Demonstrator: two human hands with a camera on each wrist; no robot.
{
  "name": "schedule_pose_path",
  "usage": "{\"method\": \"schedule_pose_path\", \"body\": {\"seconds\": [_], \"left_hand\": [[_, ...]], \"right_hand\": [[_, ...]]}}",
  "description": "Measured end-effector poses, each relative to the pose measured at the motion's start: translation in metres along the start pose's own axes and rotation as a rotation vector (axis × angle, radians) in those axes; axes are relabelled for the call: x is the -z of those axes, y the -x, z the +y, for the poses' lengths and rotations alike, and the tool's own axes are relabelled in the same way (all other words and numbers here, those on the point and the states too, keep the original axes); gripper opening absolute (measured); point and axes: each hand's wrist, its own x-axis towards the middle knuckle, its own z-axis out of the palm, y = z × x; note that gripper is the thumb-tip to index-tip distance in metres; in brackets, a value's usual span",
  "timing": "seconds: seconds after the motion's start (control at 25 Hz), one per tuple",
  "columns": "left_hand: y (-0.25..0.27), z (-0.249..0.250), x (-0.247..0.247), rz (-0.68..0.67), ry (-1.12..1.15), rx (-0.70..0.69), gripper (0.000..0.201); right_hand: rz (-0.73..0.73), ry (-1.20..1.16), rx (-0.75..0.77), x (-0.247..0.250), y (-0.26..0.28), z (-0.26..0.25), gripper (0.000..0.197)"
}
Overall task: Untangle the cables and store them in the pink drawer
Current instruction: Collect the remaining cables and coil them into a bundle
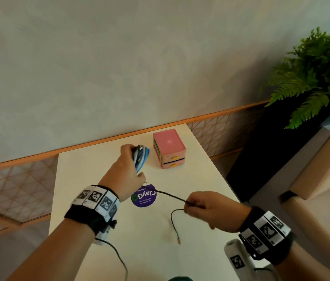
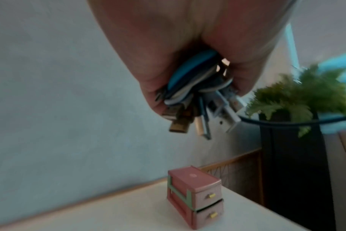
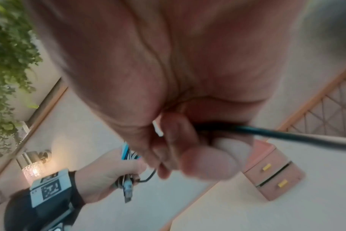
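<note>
Cable bundle (image 2: 190,87) half-hidden in fist

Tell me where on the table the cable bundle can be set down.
Bare white tabletop lies left of the left hand, up to the table's left edge, and near the front edge. Crowded: by the pink two-drawer box, the round purple sticker and the thin black cable.

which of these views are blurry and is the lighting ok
Head view: fairly sharp, soft even light, pink drawer clear. Left wrist view: left hand and cable bundle soft, plant smeared. Right wrist view: right hand heavily blurred, black cable streaked.
</note>
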Motion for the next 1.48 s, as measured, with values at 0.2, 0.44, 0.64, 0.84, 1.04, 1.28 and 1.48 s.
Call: {"method": "schedule_pose_path", "body": {"seconds": [0.2, 0.44, 0.64, 0.84, 1.04, 1.28, 1.48], "left_hand": [[0.01, -0.008, -0.004, -0.138, 0.055, 0.005, 0.047], [0.03, 0.022, -0.033, -0.286, 0.261, -0.137, 0.084], [0.033, 0.028, -0.056, -0.297, 0.021, 0.029, 0.072], [0.042, 0.026, -0.063, -0.345, 0.154, -0.09, 0.026], [0.052, 0.029, -0.062, -0.11, 0.569, -0.151, 0.012], [0.035, 0.044, -0.055, 0.142, 1.028, 0.105, 0.013], [0.025, 0.044, -0.046, 0.066, 1.45, 0.326, 0.01]], "right_hand": [[0.348, -0.185, 0.109, 0.012, 0.001, 0.001, 0.021], [0.498, -0.557, 0.214, 0.009, -0.016, -0.018, 0.029], [0.293, -0.273, 0.473, 0.024, -0.004, -0.045, 0.021], [0.445, -0.117, 0.406, 0.029, -0.025, -0.04, 0.015], [0.539, -0.216, 0.23, 0.009, -0.052, -0.009, 0.034], [0.393, -0.355, 0.26, -0.049, -0.051, -0.015, 0.029], [0.299, -0.121, 0.274, -0.058, -0.032, -0.02, 0.045]]}}
